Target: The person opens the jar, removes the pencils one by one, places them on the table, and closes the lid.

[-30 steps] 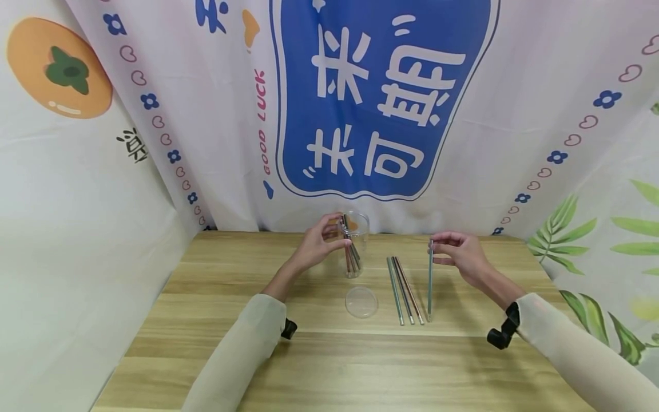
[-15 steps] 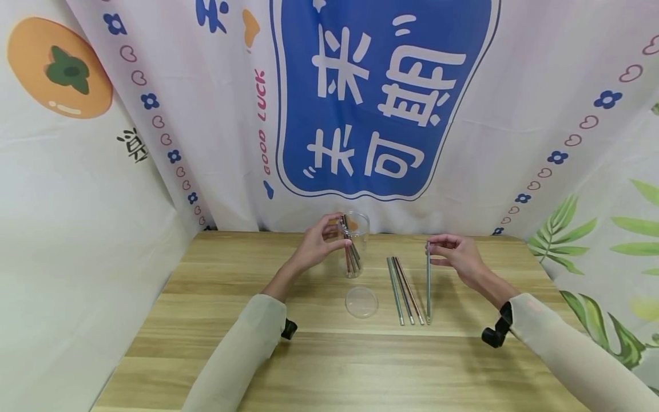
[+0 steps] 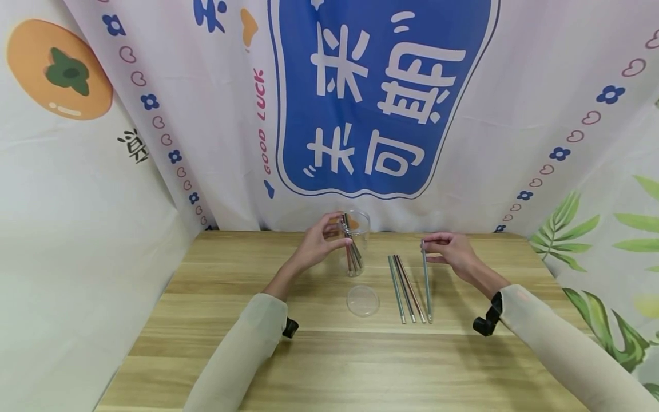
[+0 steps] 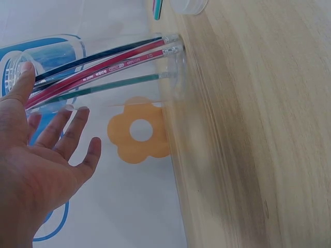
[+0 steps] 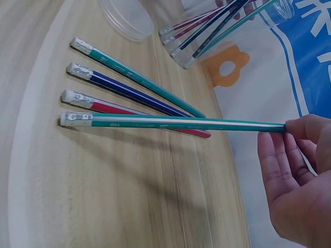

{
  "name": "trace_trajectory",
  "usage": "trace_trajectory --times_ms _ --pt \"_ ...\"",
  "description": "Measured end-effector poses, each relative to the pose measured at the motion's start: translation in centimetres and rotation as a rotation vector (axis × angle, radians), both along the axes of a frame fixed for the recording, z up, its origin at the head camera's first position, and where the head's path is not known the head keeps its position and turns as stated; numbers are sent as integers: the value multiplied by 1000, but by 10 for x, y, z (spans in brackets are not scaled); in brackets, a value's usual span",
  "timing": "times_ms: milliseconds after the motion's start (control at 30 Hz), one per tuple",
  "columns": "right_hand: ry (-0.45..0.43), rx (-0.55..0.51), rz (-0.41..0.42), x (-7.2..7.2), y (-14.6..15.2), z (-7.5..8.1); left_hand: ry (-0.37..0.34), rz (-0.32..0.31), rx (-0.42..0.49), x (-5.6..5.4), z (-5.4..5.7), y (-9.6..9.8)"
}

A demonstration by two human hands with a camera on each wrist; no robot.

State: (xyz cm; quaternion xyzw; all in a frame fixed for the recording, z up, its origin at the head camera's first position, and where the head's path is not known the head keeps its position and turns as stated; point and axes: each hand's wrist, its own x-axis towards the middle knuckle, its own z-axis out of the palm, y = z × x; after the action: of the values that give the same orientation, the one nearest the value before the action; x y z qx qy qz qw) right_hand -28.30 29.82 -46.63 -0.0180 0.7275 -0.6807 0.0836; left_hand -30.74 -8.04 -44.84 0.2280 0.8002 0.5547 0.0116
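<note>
Around a clear plastic jar [image 3: 363, 249] at the back of the table, my left hand [image 3: 320, 243] curls its thumb and fingers. Several pencils [image 4: 103, 72] lean inside the jar, red, green and dark ones, eraser ends down. Between thumb and fingertips, my right hand [image 3: 455, 252] pinches a green pencil [image 5: 170, 123] by its upper end. Its white eraser end is down at the tabletop, beside a row of three pencils lying there: green [image 5: 139, 75], blue [image 5: 137, 92] and red [image 5: 119, 107]. The held pencil tilts above the row's right side.
A round clear lid [image 3: 362, 301] lies on the wooden table [image 3: 334, 366] in front of the jar. A printed cloth [image 3: 237, 171] hangs right behind the table's back edge. More cloth covers both sides.
My right hand has shifted left with the green pencil, whose eraser end has come down beside the row. The left hand and the jar have stayed put.
</note>
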Motion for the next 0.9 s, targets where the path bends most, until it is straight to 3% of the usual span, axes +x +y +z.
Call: trace_trajectory --times_ms 567,900 --pt "-95 -27 47 -13 -11 -12 2 8 -9 0 0 -1" --pt "-115 22 75 -20 -11 -21 4 6 -14 0 1 -1"
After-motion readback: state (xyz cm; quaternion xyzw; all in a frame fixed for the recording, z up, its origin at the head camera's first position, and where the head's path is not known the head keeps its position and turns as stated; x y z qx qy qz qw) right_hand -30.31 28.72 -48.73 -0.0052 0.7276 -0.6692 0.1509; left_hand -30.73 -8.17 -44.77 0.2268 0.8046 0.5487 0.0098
